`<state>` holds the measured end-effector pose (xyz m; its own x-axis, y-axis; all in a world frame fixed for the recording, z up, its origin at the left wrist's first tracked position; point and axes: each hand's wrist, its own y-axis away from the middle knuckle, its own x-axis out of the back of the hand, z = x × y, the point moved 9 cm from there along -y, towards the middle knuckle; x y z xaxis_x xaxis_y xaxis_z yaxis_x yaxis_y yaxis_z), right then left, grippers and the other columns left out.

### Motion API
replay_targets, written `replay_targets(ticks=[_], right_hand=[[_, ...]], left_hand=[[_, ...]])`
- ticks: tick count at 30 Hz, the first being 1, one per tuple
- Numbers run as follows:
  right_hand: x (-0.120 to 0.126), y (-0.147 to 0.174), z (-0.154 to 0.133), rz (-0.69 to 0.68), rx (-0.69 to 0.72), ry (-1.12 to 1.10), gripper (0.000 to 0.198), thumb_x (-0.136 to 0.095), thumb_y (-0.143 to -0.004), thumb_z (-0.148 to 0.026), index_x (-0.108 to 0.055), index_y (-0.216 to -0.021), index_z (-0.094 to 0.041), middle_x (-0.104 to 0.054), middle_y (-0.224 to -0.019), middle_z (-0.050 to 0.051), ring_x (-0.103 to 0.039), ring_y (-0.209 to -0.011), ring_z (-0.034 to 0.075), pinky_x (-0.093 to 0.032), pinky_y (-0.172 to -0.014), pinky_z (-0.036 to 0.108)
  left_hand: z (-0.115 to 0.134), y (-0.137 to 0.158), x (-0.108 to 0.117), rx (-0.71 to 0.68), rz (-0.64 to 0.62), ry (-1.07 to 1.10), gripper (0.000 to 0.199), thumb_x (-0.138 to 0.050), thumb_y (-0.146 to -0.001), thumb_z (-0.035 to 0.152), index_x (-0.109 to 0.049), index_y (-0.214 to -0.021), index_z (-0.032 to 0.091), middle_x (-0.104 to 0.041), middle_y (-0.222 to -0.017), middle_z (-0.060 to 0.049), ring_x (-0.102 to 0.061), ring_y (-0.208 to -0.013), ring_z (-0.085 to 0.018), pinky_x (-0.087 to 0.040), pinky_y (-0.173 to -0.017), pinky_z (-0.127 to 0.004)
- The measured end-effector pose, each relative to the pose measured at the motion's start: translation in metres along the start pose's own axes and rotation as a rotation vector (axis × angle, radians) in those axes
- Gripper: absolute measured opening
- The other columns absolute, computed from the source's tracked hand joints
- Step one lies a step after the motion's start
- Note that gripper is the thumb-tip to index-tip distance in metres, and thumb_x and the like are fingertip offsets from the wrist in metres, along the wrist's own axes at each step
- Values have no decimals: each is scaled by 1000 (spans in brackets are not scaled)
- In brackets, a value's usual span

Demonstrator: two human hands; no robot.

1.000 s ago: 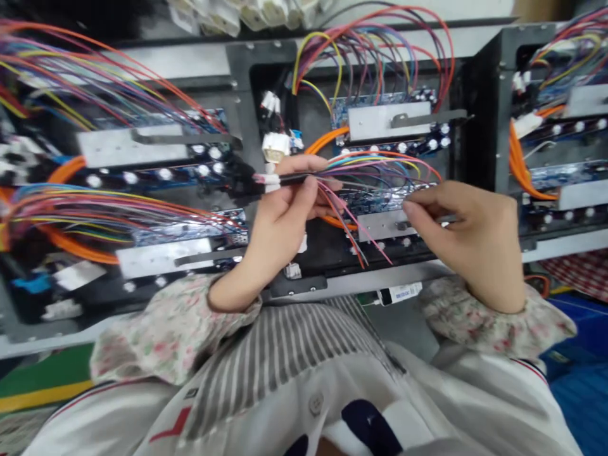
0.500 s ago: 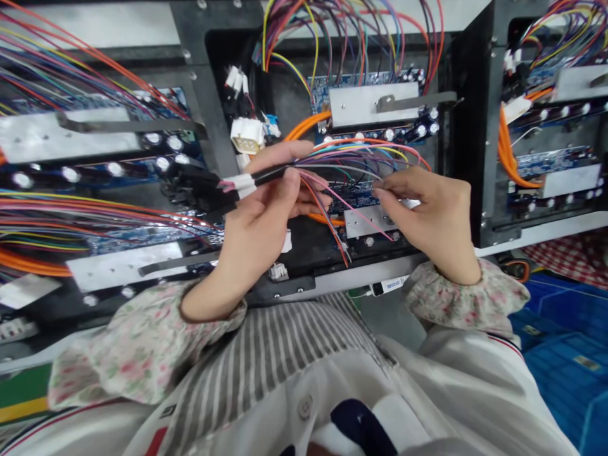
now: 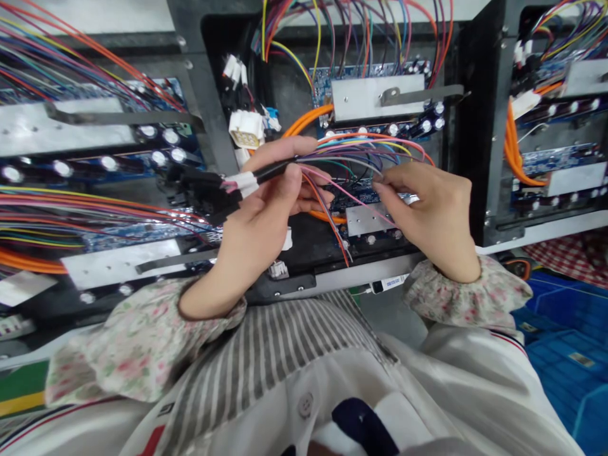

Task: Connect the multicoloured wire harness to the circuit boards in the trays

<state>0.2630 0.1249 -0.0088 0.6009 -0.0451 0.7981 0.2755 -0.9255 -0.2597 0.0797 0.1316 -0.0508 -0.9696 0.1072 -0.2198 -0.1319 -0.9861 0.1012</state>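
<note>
Two bare hands are working at the middle bay of a dark metal rack [image 3: 223, 136]. The left hand [image 3: 266, 209] is gripping a wire bundle [image 3: 273, 170] where black sleeving ends in white tape, thumb on top, fingers curled under, closed on it. Left of that grip the bundle is running into black connectors [image 3: 199, 190] hanging in front of the rack's upright. Right of the grip the loose coloured wires [image 3: 361, 155] are fanning out over a blue circuit board [image 3: 356, 190], a few strands drooping down past a metal plate [image 3: 368, 220].

The right hand [image 3: 430, 202] is sitting just beside the fan, thumb and forefinger pinching shut on a thin wire [image 3: 365, 166] at its right end; which colour it is holding, cannot tell. Both hands are close together, not touching.

Thick orange cables [image 3: 304, 120] are curving behind the left hand's fingertips. A white plug [image 3: 246, 128] is hanging just above that hand. An upper metal plate [image 3: 375, 96] is sitting over another board, with many wires looping above. Similar boards and wire sheaves are filling the bays left and right. Floral cuffs [image 3: 468, 294] are showing at the wrists, a blue crate [image 3: 565, 342] low on the right.
</note>
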Motion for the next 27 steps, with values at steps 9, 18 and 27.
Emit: replay_targets(ticks=[9,18,27], right_hand=[[-4,5,-2,-109,-6,116,12,-60,-96,-24,-69,-89,-25,-74,-80,0,-71,-74,19,-48,-64,30],[9,1,-22,-65,40,59,11,-62,-94,-19,-70,-87,-20,-70,-78,3,-67,-70,18,-47,-61,31],[-16,-4,3,-109,-127,-36,17,-61,-91,-12,-65,-85,-27,-73,-80,-2,-72,-73,18,-60,-71,33]], left_hand=[[-3,-2,-1,-13,-13,44,19,-62,-98,37,-69,-112,26,-78,-95,-3,-77,-77,-19,-64,-72,-30],[-6,-1,-1,56,36,5,24,-63,-97,43,-64,-111,23,-76,-92,-4,-77,-74,-19,-64,-66,-29],[-5,-3,-1,35,1,69,18,-71,-92,42,-74,-104,29,-77,-87,1,-77,-74,-16,-66,-68,-26]])
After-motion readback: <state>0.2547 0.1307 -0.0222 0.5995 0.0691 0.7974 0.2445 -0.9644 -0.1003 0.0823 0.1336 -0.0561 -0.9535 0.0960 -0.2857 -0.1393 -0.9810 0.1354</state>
